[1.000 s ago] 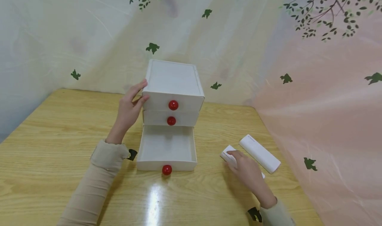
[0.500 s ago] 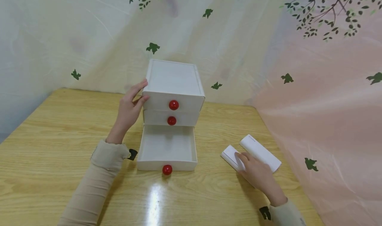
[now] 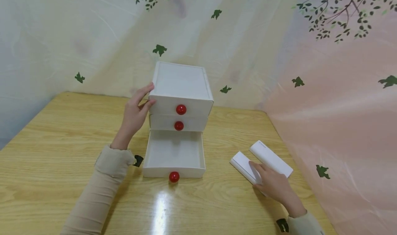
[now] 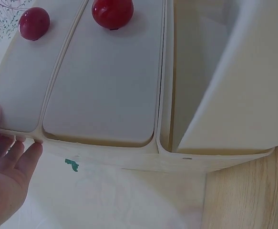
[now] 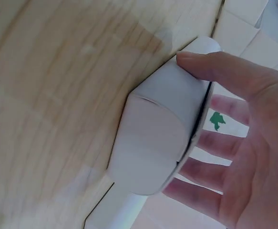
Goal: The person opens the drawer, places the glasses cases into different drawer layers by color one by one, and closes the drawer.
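Observation:
A white three-drawer unit with round red knobs stands on the table, its bottom drawer pulled out and bare inside. My left hand holds the unit's upper left front corner, thumb on the front face and fingers along the side, as the left wrist view also shows. To the right, my right hand grips a white oblong case lying on the table. In the right wrist view the thumb lies on one face of this case, with the other fingers past its far edge.
A second white oblong case lies parallel, just right of the gripped one. The wooden table reaches back to a pale curtain printed with green leaves. A pink curtain hangs along the right side.
My right hand has slid right and toward the near end of the case, uncovering more of its far part. The case, the drawer unit and my left hand have stayed put.

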